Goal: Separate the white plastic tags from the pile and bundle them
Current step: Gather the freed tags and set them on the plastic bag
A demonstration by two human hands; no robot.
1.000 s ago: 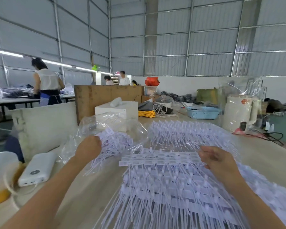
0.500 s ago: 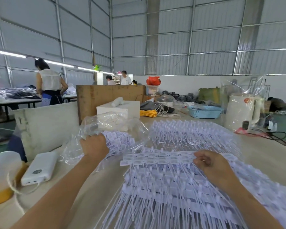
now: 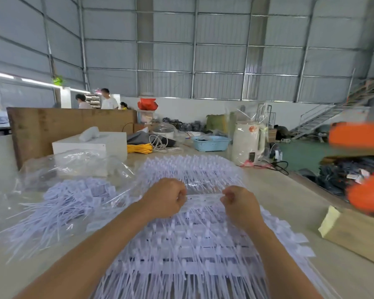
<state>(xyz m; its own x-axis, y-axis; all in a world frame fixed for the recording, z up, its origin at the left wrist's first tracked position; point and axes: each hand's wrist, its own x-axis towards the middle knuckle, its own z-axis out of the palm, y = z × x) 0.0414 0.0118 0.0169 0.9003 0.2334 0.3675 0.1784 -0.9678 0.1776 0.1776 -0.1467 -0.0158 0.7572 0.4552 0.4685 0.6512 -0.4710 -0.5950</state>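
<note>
White plastic tags [image 3: 194, 244] lie in a broad pile under both wrists. Left hand [image 3: 166, 198] and right hand [image 3: 240, 203] each pinch one end of a tag strip [image 3: 203, 198] stretched between them. Judgement: lift it evenly, keeping the strip taut so the tails slide free without snagging. Separated tags [image 3: 73, 197] lie left of the grip on clear plastic. Pale worktop [image 3: 300, 201]; corrugated metal walls behind.
</note>
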